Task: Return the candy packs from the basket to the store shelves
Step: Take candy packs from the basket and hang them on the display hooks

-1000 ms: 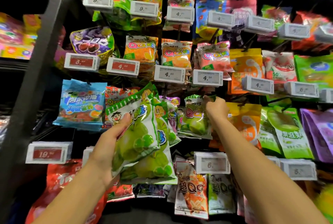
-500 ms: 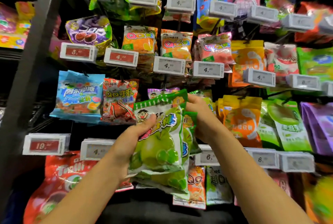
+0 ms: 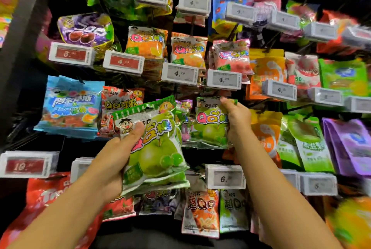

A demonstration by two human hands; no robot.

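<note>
My left hand (image 3: 118,154) grips a small stack of green apple candy packs (image 3: 154,148), thumb across the front pack, held in front of the shelf's middle row. My right hand (image 3: 236,120) pinches the top right corner of one more green apple candy pack (image 3: 208,124), lifted up to the hook row under a white 4.20 price tag (image 3: 223,79). Whether that pack hangs on a hook is hidden by my fingers. The basket is out of view.
Hanging candy bags fill the peg shelves: a blue bag (image 3: 70,106) and red cola pack (image 3: 118,106) at left, orange bags (image 3: 265,128) and green pouches (image 3: 309,144) at right. Price tags jut out from each hook row. A dark upright post (image 3: 22,34) stands at left.
My right hand took one green pack off the stack and raised it to the right, up to the hook row. My left hand kept the remaining packs.
</note>
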